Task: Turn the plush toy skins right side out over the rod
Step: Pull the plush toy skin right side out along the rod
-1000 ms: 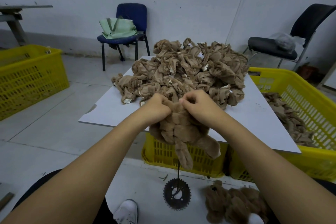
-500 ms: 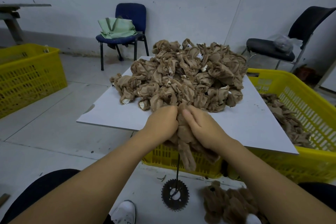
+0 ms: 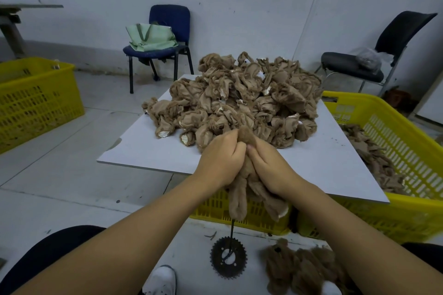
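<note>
While both hands [image 3: 221,159] [image 3: 268,167] grip fuzzy brown skin [image 3: 239,199], thin dark rod [image 3: 232,235] below

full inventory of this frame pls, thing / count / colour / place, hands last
plush skin: one, brown, over the rod, gripped by both hands
rod: one, dark, upright below the skin
toothed base disc: one, black, on the floor under the rod
pile of skins: many, tan, on the board
board: one, white, across the crates
crates: at least three, yellow; one far left, the rest under the board
finished skins: a few, brown, on the floor at right
chairs: two, one blue with a green bag, one black
left hand: grips the skin
right hand: grips the skin
</note>
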`<state>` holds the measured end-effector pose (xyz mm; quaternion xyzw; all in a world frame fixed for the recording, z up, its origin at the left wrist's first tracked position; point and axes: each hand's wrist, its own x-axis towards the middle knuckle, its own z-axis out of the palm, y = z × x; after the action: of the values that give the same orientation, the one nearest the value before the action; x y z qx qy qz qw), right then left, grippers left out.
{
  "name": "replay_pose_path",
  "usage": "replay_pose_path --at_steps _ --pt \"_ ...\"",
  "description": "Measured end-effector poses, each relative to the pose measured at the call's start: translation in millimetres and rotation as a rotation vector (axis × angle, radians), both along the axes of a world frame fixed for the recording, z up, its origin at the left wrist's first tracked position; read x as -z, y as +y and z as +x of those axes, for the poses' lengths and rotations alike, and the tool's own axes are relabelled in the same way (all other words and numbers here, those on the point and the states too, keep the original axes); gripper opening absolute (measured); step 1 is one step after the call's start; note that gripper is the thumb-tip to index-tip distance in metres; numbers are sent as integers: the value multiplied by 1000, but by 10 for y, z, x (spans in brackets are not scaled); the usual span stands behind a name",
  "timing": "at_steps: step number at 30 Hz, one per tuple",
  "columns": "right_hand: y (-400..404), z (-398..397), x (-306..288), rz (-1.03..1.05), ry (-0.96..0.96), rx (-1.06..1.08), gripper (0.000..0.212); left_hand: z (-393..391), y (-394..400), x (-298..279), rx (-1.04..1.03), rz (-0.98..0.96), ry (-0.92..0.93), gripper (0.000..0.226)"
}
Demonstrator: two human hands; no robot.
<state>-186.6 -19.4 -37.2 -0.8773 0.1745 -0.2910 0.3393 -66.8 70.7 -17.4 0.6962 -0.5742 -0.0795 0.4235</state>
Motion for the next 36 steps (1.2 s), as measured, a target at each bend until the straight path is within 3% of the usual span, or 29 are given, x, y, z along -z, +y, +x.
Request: replay_pose_path --at_steps 5,9,13,17,20,23,29,36 --pt "-39 56 -94 98 65 14 32 29 -52 -42 -45 101 34 31" --pt "-38 49 5 29 220 8 40 67 -83 114 -94 243 -32 31" --pt "-26 29 47 13 255 30 41 81 -83 137 -100 280 -81 31" --pt "29 -29 -13 -268 239 76 33 2 -32 106 -165 134 -301 15" --pt "109 0 -103 -349 78 131 19 -52 -41 3 -189 -16 -300 12" --pt "118 50 -169 -415 56 181 14 -20 -87 -83 -210 -36 -325 14" --pt "176 106 66 -331 170 246 12 41 -135 36 -133 196 -350 17" --pt "203 37 64 -225 164 175 20 -27 -67 146 -172 165 -320 12"
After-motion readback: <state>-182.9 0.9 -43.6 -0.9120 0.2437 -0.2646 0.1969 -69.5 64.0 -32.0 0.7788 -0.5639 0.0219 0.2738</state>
